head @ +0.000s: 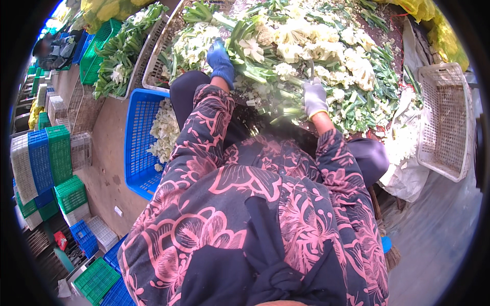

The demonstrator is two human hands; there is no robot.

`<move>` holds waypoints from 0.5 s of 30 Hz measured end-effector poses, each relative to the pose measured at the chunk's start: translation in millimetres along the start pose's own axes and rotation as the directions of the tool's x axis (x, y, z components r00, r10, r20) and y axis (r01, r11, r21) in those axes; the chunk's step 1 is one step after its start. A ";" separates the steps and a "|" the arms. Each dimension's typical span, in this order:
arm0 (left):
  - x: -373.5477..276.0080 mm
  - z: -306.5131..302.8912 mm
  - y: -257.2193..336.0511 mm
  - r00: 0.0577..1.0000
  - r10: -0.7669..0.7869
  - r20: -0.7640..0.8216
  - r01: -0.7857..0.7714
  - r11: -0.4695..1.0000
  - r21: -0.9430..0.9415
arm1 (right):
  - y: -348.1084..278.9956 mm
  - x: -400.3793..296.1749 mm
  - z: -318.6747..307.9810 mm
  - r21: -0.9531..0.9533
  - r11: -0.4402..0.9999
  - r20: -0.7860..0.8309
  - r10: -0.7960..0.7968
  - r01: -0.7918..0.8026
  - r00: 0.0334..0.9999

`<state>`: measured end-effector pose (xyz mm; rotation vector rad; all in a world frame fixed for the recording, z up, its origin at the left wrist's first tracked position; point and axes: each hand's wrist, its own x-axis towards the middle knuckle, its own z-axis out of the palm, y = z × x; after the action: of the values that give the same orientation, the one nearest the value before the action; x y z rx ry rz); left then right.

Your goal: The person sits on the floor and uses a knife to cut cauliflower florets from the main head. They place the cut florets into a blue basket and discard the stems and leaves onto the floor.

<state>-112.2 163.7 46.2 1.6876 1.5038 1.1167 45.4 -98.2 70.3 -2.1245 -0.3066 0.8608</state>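
My left hand, in a blue knit glove, is at the left side of a leafy cauliflower stalk with a pale cut core. Its fingers touch or lie right beside the green leaves; whether they grip them I cannot tell. Closed around a knife, my right hand wears a pale grey glove. The knife's narrow blade points away from me, among the cut pieces, and the glove hides its handle. Cauliflower florets are heaped beyond both hands, with trimmed leaves and crumbs spread around them.
Left of my knee stands a blue plastic crate partly filled with florets. A white crate tilts at the right. Leaves fill another crate at upper left. Stacked crates and a person are farther left.
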 end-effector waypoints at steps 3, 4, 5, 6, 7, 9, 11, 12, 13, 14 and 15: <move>-11.8 -19.9 39.8 0.998 -0.044 0.036 0.057 0.811 -0.582 | -29.2 -35.9 -6.3 0.115 0.993 0.119 0.016 -0.030 0.993; -24.2 -28.0 52.0 0.993 0.093 0.078 -0.049 0.895 -0.444 | -44.4 -51.8 -4.7 0.178 0.984 0.135 0.006 -0.031 0.991; -33.5 -31.7 60.3 0.965 0.219 0.143 -0.169 0.939 -0.300 | -42.7 -47.8 0.2 0.119 0.990 0.118 -0.087 0.073 0.989; -50.0 -33.7 76.9 0.937 0.278 0.213 -0.278 0.960 -0.032 | -38.3 -40.1 8.2 0.062 0.983 0.107 -0.178 0.172 0.978; -59.1 -36.5 88.6 0.904 0.313 0.291 -0.384 0.893 0.234 | -41.7 -39.3 14.0 0.006 0.962 0.104 -0.271 0.272 0.957; -41.3 -27.0 78.7 0.930 0.298 0.217 -0.334 0.931 0.151 | -53.4 -40.9 18.3 0.062 0.976 0.177 -0.215 0.207 0.960; 5.0 -25.8 57.1 0.814 0.001 0.581 0.343 0.807 -0.481 | -67.7 -44.8 19.2 0.093 0.987 0.222 -0.152 0.134 0.963; 13.9 -28.3 66.6 0.844 -0.058 0.534 0.310 0.863 -0.398 | -72.6 -46.0 16.8 0.120 0.987 0.224 -0.136 0.112 0.965; 56.9 -19.8 2.8 0.813 0.166 0.558 0.033 0.944 -0.329 | -76.7 -45.4 21.5 0.073 0.979 0.244 -0.204 0.191 0.948; 100.2 -28.6 -62.1 0.752 0.368 0.547 -0.264 0.928 -0.262 | -79.4 -43.7 32.4 0.043 0.960 0.289 -0.276 0.276 0.917; 90.8 -9.6 -44.1 0.746 0.221 0.628 -0.025 0.952 -0.306 | -71.6 -33.4 31.0 -0.012 0.949 0.253 -0.301 0.314 0.920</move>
<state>-141.4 259.4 29.7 1.7368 0.7508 0.6336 5.0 -49.5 126.9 -1.9443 -0.7800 0.9374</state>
